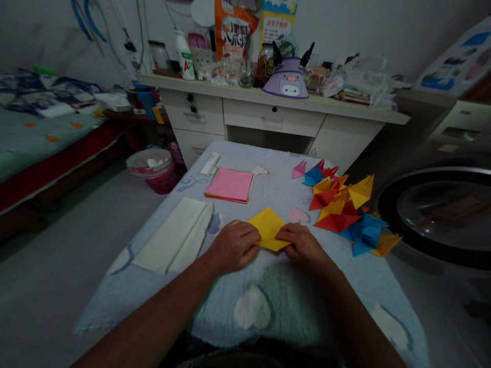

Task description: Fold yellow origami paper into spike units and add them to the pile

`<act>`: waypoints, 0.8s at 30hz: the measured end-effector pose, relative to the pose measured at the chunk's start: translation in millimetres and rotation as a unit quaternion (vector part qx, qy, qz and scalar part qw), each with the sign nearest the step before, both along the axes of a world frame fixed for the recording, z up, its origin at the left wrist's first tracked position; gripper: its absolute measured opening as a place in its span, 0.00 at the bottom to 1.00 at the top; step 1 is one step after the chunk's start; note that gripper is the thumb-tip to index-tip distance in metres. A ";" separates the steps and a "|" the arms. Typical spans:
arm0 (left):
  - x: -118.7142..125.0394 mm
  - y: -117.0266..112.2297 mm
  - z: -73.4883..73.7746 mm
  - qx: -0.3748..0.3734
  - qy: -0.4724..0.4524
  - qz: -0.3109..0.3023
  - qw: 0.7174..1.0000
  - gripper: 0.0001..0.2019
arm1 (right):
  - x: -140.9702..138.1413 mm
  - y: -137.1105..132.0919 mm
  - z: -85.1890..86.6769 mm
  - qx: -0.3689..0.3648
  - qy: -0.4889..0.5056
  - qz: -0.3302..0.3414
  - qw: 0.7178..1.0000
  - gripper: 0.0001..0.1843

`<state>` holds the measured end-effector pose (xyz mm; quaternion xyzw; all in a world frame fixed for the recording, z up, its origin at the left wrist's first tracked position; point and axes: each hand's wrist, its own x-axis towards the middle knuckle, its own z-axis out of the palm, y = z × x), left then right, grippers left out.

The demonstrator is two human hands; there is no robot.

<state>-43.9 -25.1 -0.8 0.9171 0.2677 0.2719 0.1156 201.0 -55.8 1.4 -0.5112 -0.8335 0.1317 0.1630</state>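
Note:
A yellow sheet of origami paper, partly folded, lies on the cloth-covered table between my hands. My left hand grips its left corner, fingers closed and thumb at the near edge. At the right corner my right hand pinches the paper in the same way. Beyond them sits a stack of square coloured paper with a pink sheet on top. Folded paper cranes in red, yellow, blue and pink are heaped to the right.
A folded pale cloth or paper lies at the left, and a small white box near the far left corner. Behind stands a white cabinet crowded with jars and bags. A pink bin is left, a washing machine right.

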 end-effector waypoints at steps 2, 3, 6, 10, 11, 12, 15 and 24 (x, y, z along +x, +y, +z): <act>-0.2 1.4 -3.0 -0.040 -0.017 0.020 0.999 0.15 | 2.6 1.4 -4.6 0.000 0.020 0.005 1.000 0.17; -0.2 2.5 -4.7 -0.058 -0.019 0.024 0.998 0.18 | 3.6 2.0 -6.3 0.000 0.029 0.006 1.000 0.17; 0.1 6.1 -9.0 -0.089 -0.008 0.007 0.996 0.21 | 4.9 2.8 -8.0 0.001 0.051 0.003 0.999 0.17; 0.8 8.8 -11.1 -0.087 -0.003 -0.008 0.996 0.16 | 3.5 2.2 -3.5 0.002 0.078 -0.002 0.997 0.15; 1.0 9.1 -10.8 -0.087 -0.003 -0.007 0.996 0.13 | 3.1 1.8 -1.4 0.000 0.088 -0.003 0.996 0.15; 1.3 9.3 -10.3 -0.090 -0.002 -0.003 0.996 0.11 | 2.7 1.4 1.0 -0.003 0.099 -0.004 0.995 0.14; 2.1 9.5 -7.4 -0.114 -0.010 0.033 0.993 0.08 | 2.1 0.4 8.0 -0.024 0.120 -0.019 0.992 0.10; 5.5 13.4 -2.9 -0.202 -0.018 0.156 0.967 0.14 | 0.5 6.2 -2.4 -0.049 0.135 -0.168 0.975 0.14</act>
